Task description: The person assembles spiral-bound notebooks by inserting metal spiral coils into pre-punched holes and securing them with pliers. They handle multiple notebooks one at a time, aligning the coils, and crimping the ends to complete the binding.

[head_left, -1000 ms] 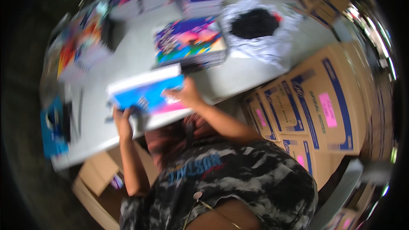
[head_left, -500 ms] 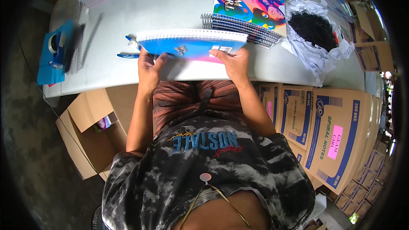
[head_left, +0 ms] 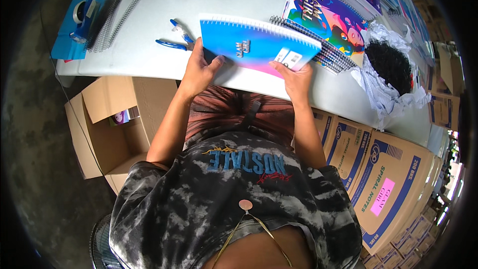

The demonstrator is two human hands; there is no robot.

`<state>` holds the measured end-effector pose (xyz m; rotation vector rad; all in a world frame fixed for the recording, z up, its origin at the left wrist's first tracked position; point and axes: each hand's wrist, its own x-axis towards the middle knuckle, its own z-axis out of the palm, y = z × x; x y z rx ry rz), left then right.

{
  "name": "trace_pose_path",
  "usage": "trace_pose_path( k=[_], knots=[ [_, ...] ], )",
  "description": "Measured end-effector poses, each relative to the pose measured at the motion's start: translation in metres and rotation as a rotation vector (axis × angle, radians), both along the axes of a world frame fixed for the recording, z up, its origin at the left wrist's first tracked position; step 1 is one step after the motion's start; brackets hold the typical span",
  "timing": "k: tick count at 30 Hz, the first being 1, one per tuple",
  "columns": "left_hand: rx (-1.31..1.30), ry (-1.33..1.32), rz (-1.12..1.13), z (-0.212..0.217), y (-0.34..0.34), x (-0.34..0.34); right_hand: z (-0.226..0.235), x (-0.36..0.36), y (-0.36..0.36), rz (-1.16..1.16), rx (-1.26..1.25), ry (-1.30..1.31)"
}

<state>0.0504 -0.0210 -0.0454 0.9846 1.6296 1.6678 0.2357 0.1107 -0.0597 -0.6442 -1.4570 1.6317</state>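
Note:
A blue and pink notebook [head_left: 249, 45] is held between my two hands above the table's near edge, tilted down to the right. Punched holes run along its far edge, and I cannot make out a wire coil in them. My left hand [head_left: 200, 72] grips its left end, and my right hand [head_left: 295, 79] pinches the lower right corner beside a white barcode label. Blue-handled pliers [head_left: 174, 45] lie on the table just left of the notebook. To the right rests a stack of spiral notebooks [head_left: 328, 17] with colourful covers, their coils toward me.
Loose wire coils [head_left: 117, 25] and a tape dispenser [head_left: 82, 17] on a blue sheet lie at the table's left. Crumpled paper [head_left: 383, 94] holds a black tangled heap [head_left: 391, 65] on the right. Below the table stand an open carton [head_left: 107, 134] and closed cartons [head_left: 383, 189].
The view has swung, so the table's contents appear shifted right. The notebook's cover now faces up more, showing its blue front. Both hands keep hold of it.

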Motion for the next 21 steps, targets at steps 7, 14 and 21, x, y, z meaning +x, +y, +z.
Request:
trace_pose_path(
  k=[7, 14, 21],
  knots=[
    [-0.030, 0.002, -0.019, -0.001, -0.008, -0.003, 0.005, 0.017, 0.006, 0.072, 0.038, -0.057],
    [-0.104, 0.138, -0.010, -0.020, -0.002, 0.002, -0.012, 0.017, 0.007, 0.030, 0.053, -0.225],
    [0.045, -0.075, -0.074, 0.011, -0.001, -0.013, 0.028, 0.017, 0.012, 0.138, 0.102, -0.194]
  ],
)
